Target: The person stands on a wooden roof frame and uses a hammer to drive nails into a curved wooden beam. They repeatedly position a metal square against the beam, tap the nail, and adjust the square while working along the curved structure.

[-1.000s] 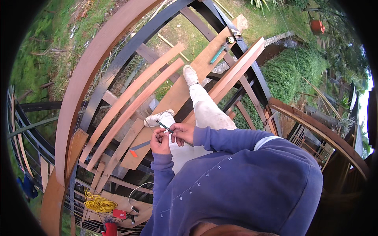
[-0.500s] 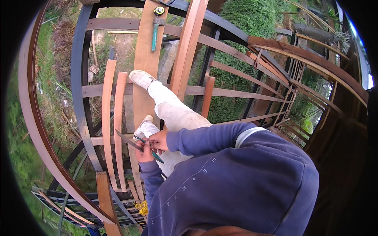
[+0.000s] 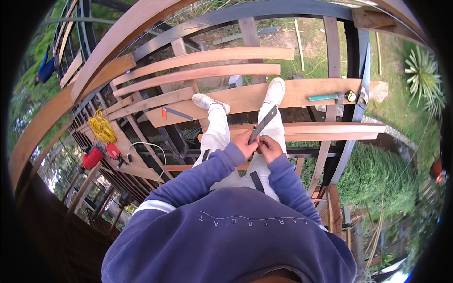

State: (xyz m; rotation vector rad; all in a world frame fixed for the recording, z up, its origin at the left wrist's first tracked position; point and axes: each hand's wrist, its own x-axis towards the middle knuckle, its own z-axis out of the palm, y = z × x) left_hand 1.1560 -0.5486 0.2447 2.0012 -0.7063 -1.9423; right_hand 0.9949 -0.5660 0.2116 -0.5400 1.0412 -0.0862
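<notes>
My left hand (image 3: 244, 143) is closed round the lower end of a flat dark metal blade (image 3: 264, 123), which slants up and to the right over my white trousers. Close beside it, my right hand (image 3: 270, 149) has its fingers bent and pressed together near the blade's lower end. Whatever sits between those fingertips is hidden. Both hands are in front of my thighs, above the gap between a wide plank (image 3: 245, 97) under my shoes and my body.
A square with an orange handle (image 3: 164, 113) lies on the plank's left part; a teal-handled hammer (image 3: 323, 97) and tape measure (image 3: 350, 95) lie rightward. Loose boards (image 3: 207, 57) cross open framing above the ground. Left are coiled yellow cord (image 3: 101, 128), a red tool (image 3: 92, 158) and another person (image 3: 46, 70).
My view has swung left, so the hammer and tape measure now appear at the right. The blade now points up and right instead of up and left. My hands stay close together.
</notes>
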